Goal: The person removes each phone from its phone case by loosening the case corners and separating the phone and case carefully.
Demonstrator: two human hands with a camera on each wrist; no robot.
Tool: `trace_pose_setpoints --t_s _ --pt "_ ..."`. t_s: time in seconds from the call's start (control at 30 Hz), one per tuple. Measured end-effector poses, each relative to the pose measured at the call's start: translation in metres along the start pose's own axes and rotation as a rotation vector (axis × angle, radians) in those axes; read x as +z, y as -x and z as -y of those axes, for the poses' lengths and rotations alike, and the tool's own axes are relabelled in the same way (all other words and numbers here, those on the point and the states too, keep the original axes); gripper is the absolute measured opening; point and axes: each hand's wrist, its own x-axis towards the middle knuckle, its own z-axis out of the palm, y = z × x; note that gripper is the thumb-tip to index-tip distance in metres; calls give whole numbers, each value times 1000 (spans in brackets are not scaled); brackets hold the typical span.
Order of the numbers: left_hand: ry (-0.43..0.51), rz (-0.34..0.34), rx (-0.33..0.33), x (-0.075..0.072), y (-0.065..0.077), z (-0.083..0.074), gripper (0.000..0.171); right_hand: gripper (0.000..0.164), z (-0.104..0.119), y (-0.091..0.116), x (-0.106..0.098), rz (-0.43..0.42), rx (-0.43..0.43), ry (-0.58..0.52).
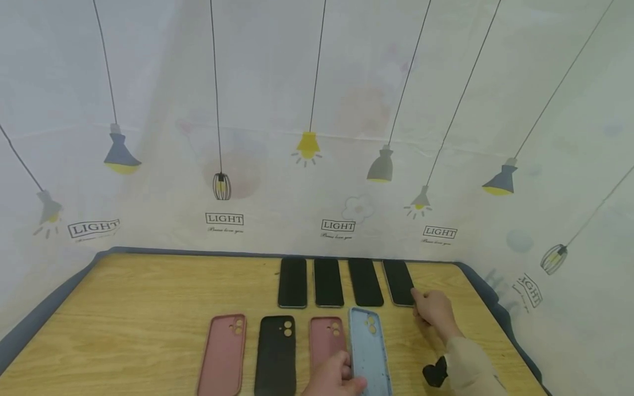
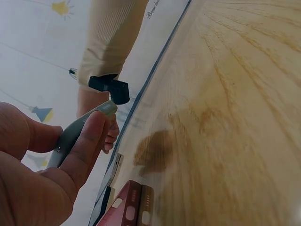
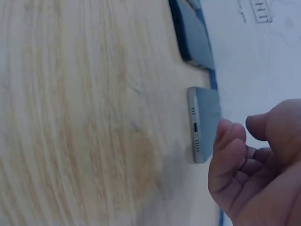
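My left hand [image 1: 337, 377] pinches a light blue phone case [image 1: 369, 346] by its edge, thumb on one side and fingers on the other. The case is raised over the table, its hollow inner side toward the head camera. At the right end of a row of dark phones, my right hand [image 1: 436, 313] has its fingertips by the lower right corner of the last phone [image 1: 398, 281]. The right wrist view shows that hand [image 3: 254, 174] loosely curled, thumb apart from the fingers, nothing between them. Below the left hand lies a pink case [image 1: 324, 333], partly hidden by it.
Three more phones, one of them at the row's left end [image 1: 293, 281], lie along the table's back edge. A black case [image 1: 275, 352] and another pink case [image 1: 223, 352] lie nearer, to the left. A printed curtain [image 1: 277, 82] stands behind the wooden table [image 1: 124, 308].
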Motion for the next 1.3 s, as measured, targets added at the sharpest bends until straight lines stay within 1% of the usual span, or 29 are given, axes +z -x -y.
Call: trace_pose_setpoints --t_s 0.1,0.23,0.3,0.37,0.53,0.63,0.87,1.13,1.2,1.3 --pt "-46 -19 15 8 13 -18 30 53 4 7 -2 12 -32 -26" --pt "-119 -54 36 21 38 -52 21 48 9 16 -4 12 -45 -47" --pt "-145 -60 39 25 44 -64 19 46 10 19 -5 9 -58 -56" --pt "-175 -64 15 27 47 -71 18 45 12 23 -5 5 -67 -68" --pt "-235 -72 -11 31 40 -72 19 44 18 31 -3 0 -90 -81" --pt "-258 -90 -13 34 36 -70 19 44 21 36 -2 -1 -105 -85" --pt "-296 -101 -59 37 27 -67 20 43 27 44 0 1 -112 -106" --pt "-446 -170 -101 43 25 -68 25 42 31 46 4 5 -110 -113" --pt "-453 -166 -92 44 24 -66 23 41 30 48 7 12 -101 -125" --pt "-438 -138 -67 44 22 -62 15 40 28 51 12 19 -76 -145"
